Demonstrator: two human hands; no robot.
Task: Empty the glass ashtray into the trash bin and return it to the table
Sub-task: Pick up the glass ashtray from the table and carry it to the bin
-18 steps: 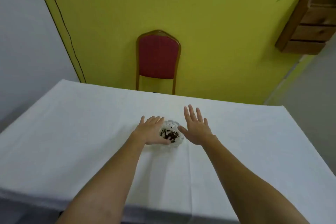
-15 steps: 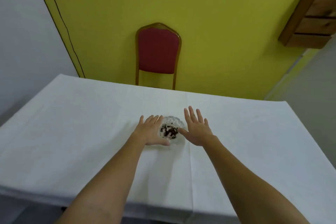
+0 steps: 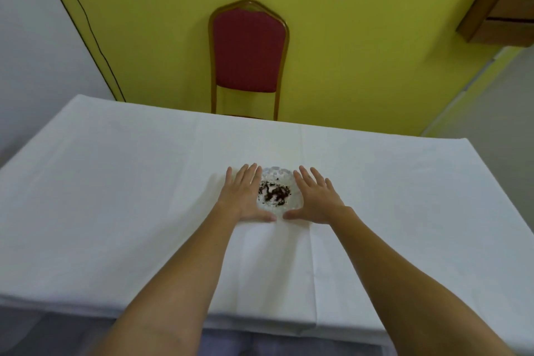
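Observation:
A clear cut-glass ashtray with dark ash and butts in its middle sits on the white tablecloth near the table's centre. My left hand lies flat against its left side, fingers spread. On the other side my right hand rests the same way, fingers spread. Both thumbs point inward and nearly meet just in front of the ashtray. Neither hand has the glass lifted; it rests on the cloth. No trash bin is in view.
A red padded chair with a gold frame stands against the yellow wall beyond the table's far edge. A wooden wall shelf hangs at the upper right. A black cable runs down the wall at the left.
Both hands have closed in around the ashtray; the thumbs now curl in front of it and almost touch. The ashtray stays on the cloth.

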